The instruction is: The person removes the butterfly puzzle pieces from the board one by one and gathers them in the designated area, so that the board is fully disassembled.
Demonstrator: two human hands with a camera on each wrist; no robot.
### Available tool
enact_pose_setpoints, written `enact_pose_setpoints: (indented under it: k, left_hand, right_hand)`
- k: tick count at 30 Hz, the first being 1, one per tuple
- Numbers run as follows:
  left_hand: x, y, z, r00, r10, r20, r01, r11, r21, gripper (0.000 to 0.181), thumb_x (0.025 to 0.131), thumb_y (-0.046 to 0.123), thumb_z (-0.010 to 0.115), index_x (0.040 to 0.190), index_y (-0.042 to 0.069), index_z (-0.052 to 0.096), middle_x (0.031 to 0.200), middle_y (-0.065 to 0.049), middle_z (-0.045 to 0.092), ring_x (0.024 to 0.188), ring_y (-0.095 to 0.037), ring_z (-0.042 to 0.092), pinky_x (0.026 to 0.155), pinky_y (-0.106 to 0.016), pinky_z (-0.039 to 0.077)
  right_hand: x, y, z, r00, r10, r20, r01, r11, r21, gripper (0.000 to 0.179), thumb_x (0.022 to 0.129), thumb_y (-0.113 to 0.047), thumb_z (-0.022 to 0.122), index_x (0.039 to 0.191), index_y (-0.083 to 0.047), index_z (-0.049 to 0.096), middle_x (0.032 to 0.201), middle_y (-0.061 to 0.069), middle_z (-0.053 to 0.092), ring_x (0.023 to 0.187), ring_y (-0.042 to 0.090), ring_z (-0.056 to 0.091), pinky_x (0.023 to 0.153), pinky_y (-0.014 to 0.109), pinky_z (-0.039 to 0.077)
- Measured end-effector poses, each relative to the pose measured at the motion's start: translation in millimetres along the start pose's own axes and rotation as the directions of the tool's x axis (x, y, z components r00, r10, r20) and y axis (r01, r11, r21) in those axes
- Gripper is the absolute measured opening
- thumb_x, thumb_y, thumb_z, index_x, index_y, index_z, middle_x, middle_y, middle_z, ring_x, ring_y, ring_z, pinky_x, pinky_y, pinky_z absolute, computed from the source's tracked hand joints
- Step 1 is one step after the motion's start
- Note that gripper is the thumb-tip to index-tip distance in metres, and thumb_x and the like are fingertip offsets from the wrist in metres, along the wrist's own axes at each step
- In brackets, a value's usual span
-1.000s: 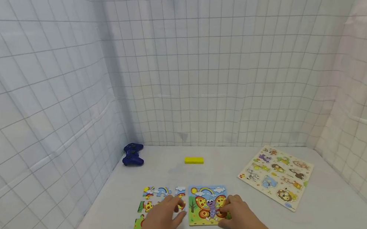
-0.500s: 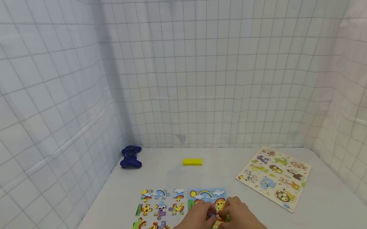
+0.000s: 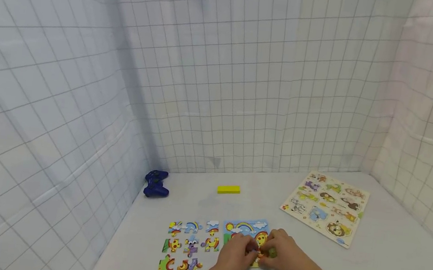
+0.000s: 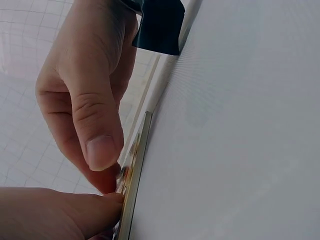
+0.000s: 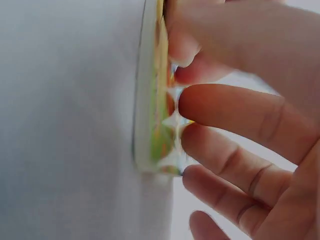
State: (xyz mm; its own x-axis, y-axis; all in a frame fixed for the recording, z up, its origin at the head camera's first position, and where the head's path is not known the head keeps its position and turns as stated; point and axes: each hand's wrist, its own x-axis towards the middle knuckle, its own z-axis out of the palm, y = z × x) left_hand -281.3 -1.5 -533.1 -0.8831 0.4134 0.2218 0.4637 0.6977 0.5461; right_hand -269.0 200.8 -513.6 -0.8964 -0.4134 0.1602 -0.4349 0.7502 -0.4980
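Note:
A square butterfly puzzle board (image 3: 244, 228) lies on the white table in the head view, its lower half partly covered by both hands. At its lower right corner a green-edged jigsaw piece (image 3: 272, 252) is tilted up. My right hand (image 3: 286, 253) holds this piece from the right, fingertips along its outer edge (image 5: 167, 137) in the right wrist view. From the left my left hand (image 3: 236, 257) pinches at the same piece with curled finger and thumb; its fingertips hide much of it. In the left wrist view the left thumb (image 4: 75, 212) reaches the board's edge (image 4: 134, 185).
Several loose jigsaw pieces (image 3: 190, 246) lie in rows left of the board. Behind are a blue game controller (image 3: 156, 184) and a yellow block (image 3: 229, 189). An animal puzzle board (image 3: 325, 208) lies at the back right, and gridded cloth walls (image 3: 221, 87) surround the table.
My left hand has moved right from beside the loose pieces onto the butterfly board, meeting the right hand. The right hand stays at the corner, where a green piece edge now shows tilted.

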Motion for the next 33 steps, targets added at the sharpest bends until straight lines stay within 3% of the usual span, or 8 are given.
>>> enact_pose_setpoints:
  k: [3,5,8,15,20,33]
  left_hand:
    - [2.7,1.2,0.9,1.0,-0.014,-0.017,0.014,1.0,0.001,0.007,0.092,0.027,0.078,0.094,0.025,0.072,0.081,0.017,0.054,0.071,0.003,0.043,0.061,-0.021,0.038]
    - [3.2,1.4,0.5,1.0,-0.019,-0.023,0.018,1.0,-0.006,0.007,0.092,0.028,0.078,0.094,0.025,0.073,0.08,0.017,0.054,0.07,0.004,0.043,0.061,-0.021,0.037]
    - [4.8,0.8,0.0,1.0,-0.016,-0.024,0.015,1.0,-0.021,0.006,0.092,0.028,0.078,0.094,0.025,0.074,0.08,0.018,0.055,0.07,0.004,0.044,0.061,-0.021,0.038]
    - [7.2,-0.6,1.7,0.999,-0.052,0.0,0.052,0.998,-0.037,0.005,0.091,0.029,0.079,0.093,0.026,0.074,0.078,0.019,0.055,0.069,0.003,0.043,0.06,-0.022,0.037]
    - [6.8,0.9,1.6,0.997,-0.076,0.022,0.077,0.996,-0.037,0.004,0.092,0.03,0.078,0.093,0.028,0.074,0.079,0.018,0.054,0.069,0.002,0.044,0.06,-0.023,0.037]
    - [7.2,2.0,2.4,0.996,-0.084,0.03,0.084,0.996,-0.016,0.005,0.093,0.031,0.077,0.094,0.028,0.073,0.08,0.017,0.052,0.068,0.001,0.043,0.059,-0.023,0.036]
  right_hand:
    - [0.2,6,-1,0.999,0.03,-0.013,-0.03,0.999,0.02,0.075,0.077,-0.056,0.085,0.133,-0.01,0.068,0.132,0.008,0.056,0.123,0.032,0.05,0.096,0.06,0.041]
    - [0.4,10,-1,0.999,0.05,-0.007,-0.049,0.999,0.02,0.098,0.075,-0.061,0.085,0.148,-0.005,0.054,0.15,0.018,0.047,0.138,0.044,0.042,0.103,0.071,0.034]
    - [1.5,18,-2,0.998,0.058,0.023,-0.058,0.998,0.013,0.111,0.073,-0.064,0.085,0.154,0.0,0.044,0.162,0.023,0.035,0.149,0.05,0.028,0.106,0.077,0.027]
    - [0.4,21,-5,0.994,0.066,0.086,-0.071,0.996,0.053,0.102,0.078,-0.059,0.084,0.15,0.003,0.048,0.162,0.023,0.036,0.15,0.053,0.025,0.109,0.076,0.026]
    - [-1.9,19,-7,0.996,0.043,0.08,-0.048,0.996,0.07,0.1,0.079,-0.058,0.083,0.15,0.003,0.048,0.166,0.022,0.03,0.151,0.054,0.021,0.108,0.078,0.025]
    - [-0.3,23,-5,0.996,0.02,0.082,-0.024,0.999,0.047,0.096,0.079,-0.061,0.081,0.15,-0.004,0.051,0.162,0.016,0.039,0.15,0.055,0.023,0.103,0.082,0.026]
